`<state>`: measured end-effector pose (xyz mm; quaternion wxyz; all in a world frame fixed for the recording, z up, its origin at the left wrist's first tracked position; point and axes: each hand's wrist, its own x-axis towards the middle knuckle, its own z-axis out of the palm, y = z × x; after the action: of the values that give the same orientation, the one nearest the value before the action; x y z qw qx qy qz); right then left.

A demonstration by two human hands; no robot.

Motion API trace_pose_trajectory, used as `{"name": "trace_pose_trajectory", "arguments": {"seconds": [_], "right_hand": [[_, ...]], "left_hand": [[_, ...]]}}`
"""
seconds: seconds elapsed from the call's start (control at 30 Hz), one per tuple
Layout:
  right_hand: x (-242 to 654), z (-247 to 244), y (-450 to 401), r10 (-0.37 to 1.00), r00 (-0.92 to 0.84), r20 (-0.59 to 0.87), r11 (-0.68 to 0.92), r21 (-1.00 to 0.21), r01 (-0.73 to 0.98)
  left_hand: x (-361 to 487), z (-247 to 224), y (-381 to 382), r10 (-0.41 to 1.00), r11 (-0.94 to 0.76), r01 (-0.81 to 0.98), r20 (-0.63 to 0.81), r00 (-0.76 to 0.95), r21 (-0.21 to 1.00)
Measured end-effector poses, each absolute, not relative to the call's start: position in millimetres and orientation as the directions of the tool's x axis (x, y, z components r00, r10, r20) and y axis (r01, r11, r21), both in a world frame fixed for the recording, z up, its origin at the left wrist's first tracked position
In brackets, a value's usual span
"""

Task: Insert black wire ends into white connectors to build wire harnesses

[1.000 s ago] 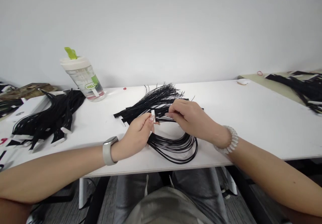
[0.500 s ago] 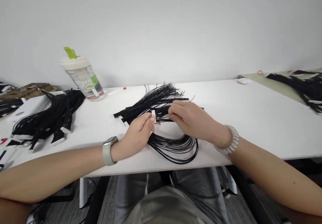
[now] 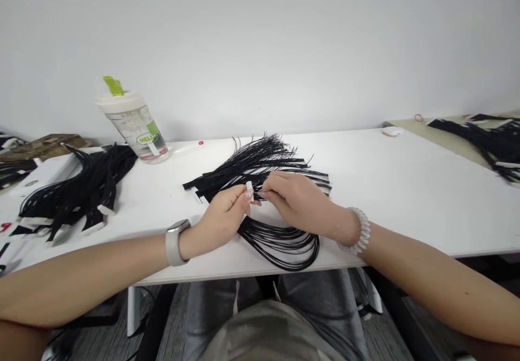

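Note:
Between the thumb and fingers of my left hand point(image 3: 225, 213) is a small white connector point(image 3: 249, 186), held upright. Black wires point(image 3: 290, 242) run from under that hand and curve in a loop near the table's front edge. My right hand point(image 3: 298, 201) is pinched just right of the connector, and a thin black wire seems to be in its fingertips. The pinched end is too small to make out clearly. Behind both hands lies a spread pile of black wires point(image 3: 247, 161), with loose thin ends fanned toward the wall.
A tilted-looking clear bottle point(image 3: 140, 131) with a white lid stands at the back left. Beside it lie black cable bundles point(image 3: 81, 188) with white connectors. More black cables point(image 3: 483, 139) rest on the right-hand surface. The white table point(image 3: 406, 204) ends close to my lap.
My right hand has moved left and slightly down, closer to the connector in my left hand. The looped wires have shifted slightly downward. My left hand stays nearly still.

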<state>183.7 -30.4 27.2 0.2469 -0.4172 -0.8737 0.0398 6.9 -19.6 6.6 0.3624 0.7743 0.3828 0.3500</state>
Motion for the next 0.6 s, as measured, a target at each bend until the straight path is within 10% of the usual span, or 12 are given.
{"name": "trace_pose_trajectory", "arguments": {"seconds": [0.6], "right_hand": [[180.8, 15.4, -24.0, 0.612, -0.501, 0.612, 0.726, -0.183, 0.662]], "left_hand": [[8.3, 11.2, -18.6, 0.847, -0.464, 0.383, 0.274, 0.456, 0.798]]}}
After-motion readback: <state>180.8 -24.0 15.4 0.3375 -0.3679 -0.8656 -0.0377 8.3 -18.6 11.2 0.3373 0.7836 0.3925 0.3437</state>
